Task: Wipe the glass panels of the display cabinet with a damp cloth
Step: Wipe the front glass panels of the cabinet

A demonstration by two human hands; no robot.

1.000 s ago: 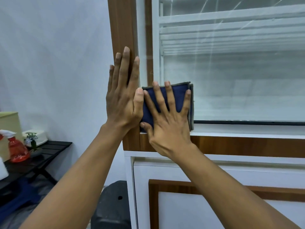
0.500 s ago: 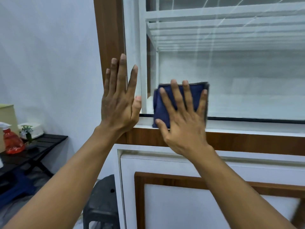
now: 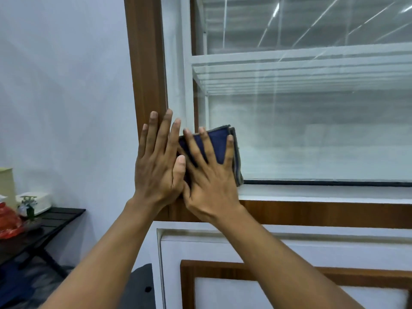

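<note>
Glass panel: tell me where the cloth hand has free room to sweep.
Free: the wide glass panel right of the blue cloth, between the white shelf and the black bottom seal. Crowded: leftward, where the right hand adjoins the left hand by the brown frame.

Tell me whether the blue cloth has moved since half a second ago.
Yes. The cloth slid left: half a second ago it lay right of the white upright; now it overlaps it, close to the wooden post.
</note>
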